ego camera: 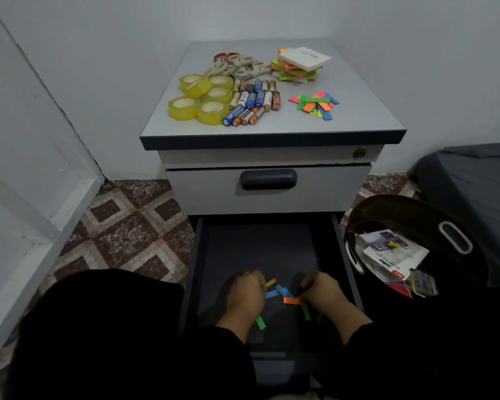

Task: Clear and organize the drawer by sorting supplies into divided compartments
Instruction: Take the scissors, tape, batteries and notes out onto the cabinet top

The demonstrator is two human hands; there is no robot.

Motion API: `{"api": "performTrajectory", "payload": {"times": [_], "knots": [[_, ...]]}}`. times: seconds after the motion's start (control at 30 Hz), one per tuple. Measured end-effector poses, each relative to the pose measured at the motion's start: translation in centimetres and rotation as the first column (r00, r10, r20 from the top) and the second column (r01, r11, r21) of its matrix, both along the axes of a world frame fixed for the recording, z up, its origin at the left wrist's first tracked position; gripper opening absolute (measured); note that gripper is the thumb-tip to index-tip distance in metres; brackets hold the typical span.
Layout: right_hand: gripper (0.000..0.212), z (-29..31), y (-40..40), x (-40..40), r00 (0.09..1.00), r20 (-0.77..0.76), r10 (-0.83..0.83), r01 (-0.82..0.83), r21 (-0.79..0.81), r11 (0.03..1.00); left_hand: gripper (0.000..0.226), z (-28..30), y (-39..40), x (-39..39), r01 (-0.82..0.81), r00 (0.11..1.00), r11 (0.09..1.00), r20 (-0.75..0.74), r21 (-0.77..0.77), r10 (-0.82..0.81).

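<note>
1. Head view: both hands work low in the open bottom drawer point(341, 249), gathering loose coloured sticky tabs point(283, 290) scattered on its dark floor
2. The left hand point(247, 291) has its fingers curled, pinching a green-and-orange tab at its tips; the right hand point(319, 288) is curled too, pinching at an orange tab just beside it
3. The tape rolls point(201, 99), batteries point(253, 101), scissors point(237, 66), note pads point(299, 66) and a pile of tabs point(315, 103) already lie on the cabinet's top surface point(373, 111)
4. Risk: the thin tabs lie flat, so a pinch may slide off or crease one
5. Risk: the green tab point(260, 322) by the left wrist is partly hidden and could be missed
6. No dividers are visible yet
</note>
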State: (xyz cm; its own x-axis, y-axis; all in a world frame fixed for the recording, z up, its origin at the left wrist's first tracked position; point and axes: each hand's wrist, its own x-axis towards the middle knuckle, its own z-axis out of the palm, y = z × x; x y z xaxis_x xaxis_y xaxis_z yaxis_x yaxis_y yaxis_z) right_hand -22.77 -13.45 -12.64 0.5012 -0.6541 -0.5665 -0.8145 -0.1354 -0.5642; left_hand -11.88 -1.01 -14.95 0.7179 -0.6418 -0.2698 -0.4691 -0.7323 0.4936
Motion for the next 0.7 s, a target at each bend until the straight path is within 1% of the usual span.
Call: {"api": "performTrajectory", "payload": {"times": [0.13,0.2,0.3,0.37,0.43,0.47,0.53,0.63,0.7], "knots": [[0.029,0.6,-0.3,-0.1,0.988,0.113,-0.107,0.104,0.033,0.994,0.008,0.5,0.1,0.0,-0.098,0.99,0.994,-0.105,-0.055,0.092],[0.026,0.4,-0.1,-0.1,0.986,0.152,-0.071,0.07,0.012,0.997,0.007,0.9,0.2,0.0,-0.128,0.985,0.989,-0.127,-0.076,0.118],[0.029,0.1,0.3,0.1,0.984,0.17,0.053,-0.043,-0.06,0.997,0.006,1.4,0.3,-0.1,-0.154,0.98,0.984,-0.141,-0.091,0.14],[0.028,-0.5,0.6,0.4,0.982,0.101,0.157,-0.141,-0.151,0.979,0.006,1.6,0.5,-0.2,-0.151,0.978,0.982,-0.162,-0.111,0.132],[0.031,-1.1,1.0,0.4,0.959,-0.078,0.271,-0.282,-0.281,0.917,0.006,1.6,0.6,-0.3,-0.15,0.975,0.982,-0.183,-0.119,0.127],[0.032,-1.2,1.2,0.3,0.94,-0.16,0.301,-0.338,-0.323,0.884,0.006,1.7,0.7,-0.3,-0.151,0.973,0.981,-0.193,-0.12,0.126],[0.033,-1.5,1.5,0.2,0.91,-0.251,0.329,-0.4,-0.33,0.855,0.006,1.6,0.7,-0.3,-0.149,0.972,0.981,-0.203,-0.125,0.122],[0.033,-1.3,1.7,0.2,0.877,-0.315,0.363,-0.46,-0.331,0.823,0.008,1.7,0.6,-0.3,-0.15,0.97,0.982,-0.207,-0.114,0.125],[0.035,-1.3,1.6,0.3,0.866,-0.339,0.367,-0.473,-0.32,0.821,0.007,1.7,0.6,-0.4,-0.153,0.969,0.983,-0.21,-0.104,0.128]]}}
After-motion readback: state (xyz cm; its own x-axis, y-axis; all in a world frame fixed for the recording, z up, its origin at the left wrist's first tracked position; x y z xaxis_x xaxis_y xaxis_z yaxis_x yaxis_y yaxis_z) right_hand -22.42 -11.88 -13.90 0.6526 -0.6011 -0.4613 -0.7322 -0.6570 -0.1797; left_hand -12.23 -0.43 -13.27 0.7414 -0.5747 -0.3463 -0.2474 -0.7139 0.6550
